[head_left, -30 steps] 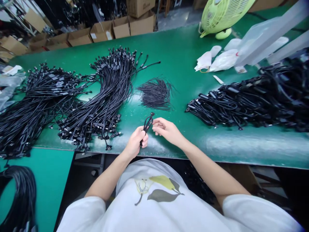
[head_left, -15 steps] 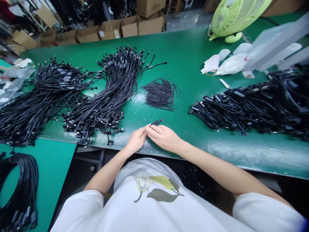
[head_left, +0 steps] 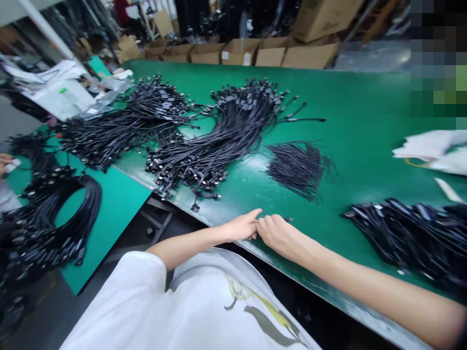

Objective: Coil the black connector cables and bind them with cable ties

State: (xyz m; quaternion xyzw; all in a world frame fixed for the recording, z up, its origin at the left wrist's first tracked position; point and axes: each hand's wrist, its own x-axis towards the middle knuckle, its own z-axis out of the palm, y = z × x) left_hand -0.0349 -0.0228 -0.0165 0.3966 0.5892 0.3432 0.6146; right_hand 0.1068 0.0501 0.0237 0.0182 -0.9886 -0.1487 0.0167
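Note:
My right hand (head_left: 276,234) is closed around a folded black cable, whose dark end (head_left: 289,219) pokes out past the knuckles. Touching it from the left is my left hand (head_left: 243,227), index finger pointing out and the other fingers curled in; whatever they pinch is hidden. Both hands meet just above the table's front edge. Beyond them lies a heap of thin black ties (head_left: 295,167). To the left, a large bundle of black cables (head_left: 233,131) with metal-tipped connectors rests on the green table (head_left: 365,107).
Another cable bundle (head_left: 120,126) lies farther left, and coiled cables (head_left: 93,204) sit on a lower side table. Bundled cables (head_left: 408,238) occupy the right, near white bags (head_left: 430,148). Cardboard boxes (head_left: 207,53) line the far edge. Another person's hand (head_left: 4,163) shows at far left.
The view has swung left, so the table things appear farther right. My left index finger now points out, and less of the cable shows beyond my right hand.

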